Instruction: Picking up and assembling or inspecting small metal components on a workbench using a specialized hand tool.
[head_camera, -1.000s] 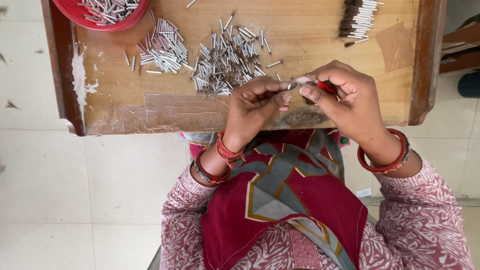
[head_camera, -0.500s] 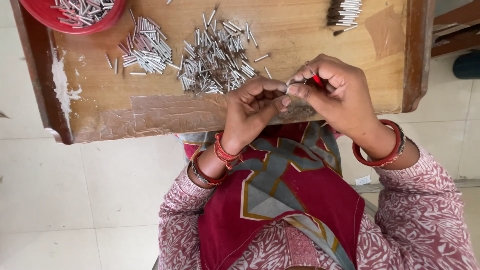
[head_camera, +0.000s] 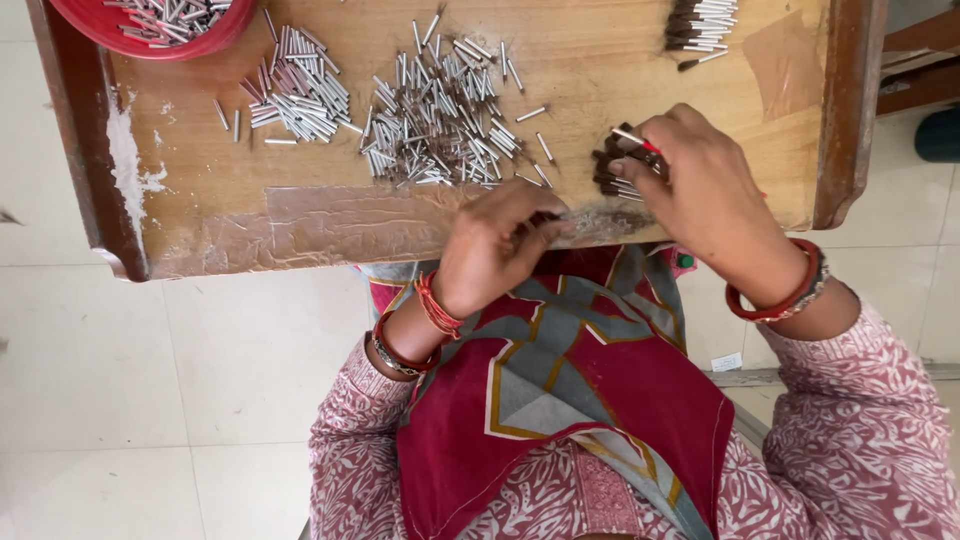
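At the wooden desk's (head_camera: 300, 215) near edge, the right hand (head_camera: 700, 190) pinches a small bundle of dark-tipped metal sticks (head_camera: 620, 165) while the left hand (head_camera: 495, 245) curls loosely on grey fluff (head_camera: 600, 222); a loose pinch could scatter the bundle.

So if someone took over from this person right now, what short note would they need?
Right hand: on the small dark-tipped bundle on the wooden board, pinching a thin silver stick.
Left hand: at the board's near edge, fingers curled; contents unclear.
Loose silver tubes lie mid-board, a second heap to their left, more in the red bowl.
Done: another dark-tipped bundle at the far edge.
Left: the loose tubes.
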